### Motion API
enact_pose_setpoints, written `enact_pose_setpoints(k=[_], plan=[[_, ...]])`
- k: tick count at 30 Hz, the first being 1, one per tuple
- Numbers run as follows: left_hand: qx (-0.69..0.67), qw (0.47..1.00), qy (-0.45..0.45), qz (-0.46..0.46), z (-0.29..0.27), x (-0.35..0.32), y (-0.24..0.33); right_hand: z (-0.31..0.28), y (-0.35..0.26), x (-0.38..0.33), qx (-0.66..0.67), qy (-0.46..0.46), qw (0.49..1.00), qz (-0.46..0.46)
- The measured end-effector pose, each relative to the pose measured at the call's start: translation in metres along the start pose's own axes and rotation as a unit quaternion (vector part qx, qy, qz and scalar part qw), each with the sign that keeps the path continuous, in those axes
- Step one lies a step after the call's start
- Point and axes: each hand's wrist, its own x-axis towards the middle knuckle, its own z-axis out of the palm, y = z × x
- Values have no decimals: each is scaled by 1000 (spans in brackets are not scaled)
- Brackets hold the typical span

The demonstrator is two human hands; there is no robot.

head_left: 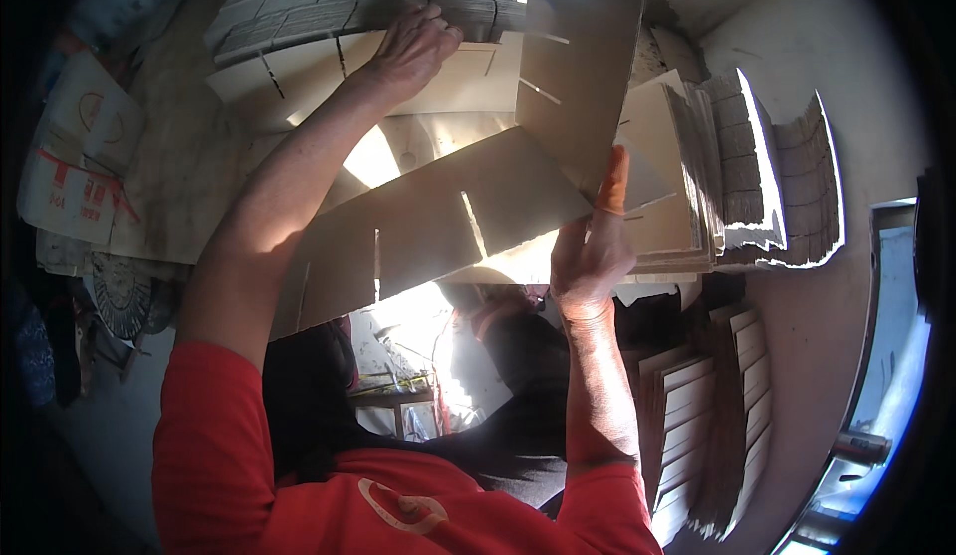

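Observation:
My right hand [595, 256] is closed on the meeting ends of two slotted cardboard strips, an orange cover on one finger. One slotted strip [428, 219] slants left across the front of my body. The other strip [580, 67] stands up and away from the hand. My left hand [418, 49] reaches to the back, its fingers curled at the upper edge of a pale slotted strip [309, 77]. That strip lies in front of a tall stack of slotted cardboard [329, 2]. The left fingertips are partly hidden.
More cardboard stacks [742, 157] stand at the right end of the table, against the wall. Below them lean further bundles of strips [687, 416]. A white carton with red print [80, 162] sits at the far left. Strong sunlight falls on the table [179, 177].

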Motion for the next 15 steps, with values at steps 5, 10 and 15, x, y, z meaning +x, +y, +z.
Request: enact_pose_setpoints(k=[5, 10, 15], plan=[[26, 991, 124, 42, 8, -4, 4, -2, 2, -2, 23, 4, 1000, -7], [-48, 998, -45, -15, -14, 5, 12, -2, 8, -8, 22, 7, 1000, 5], [-169, 976, -128, -50, -21, 3, 18, 0, 9, -11, 79, -17, 996, 45]])
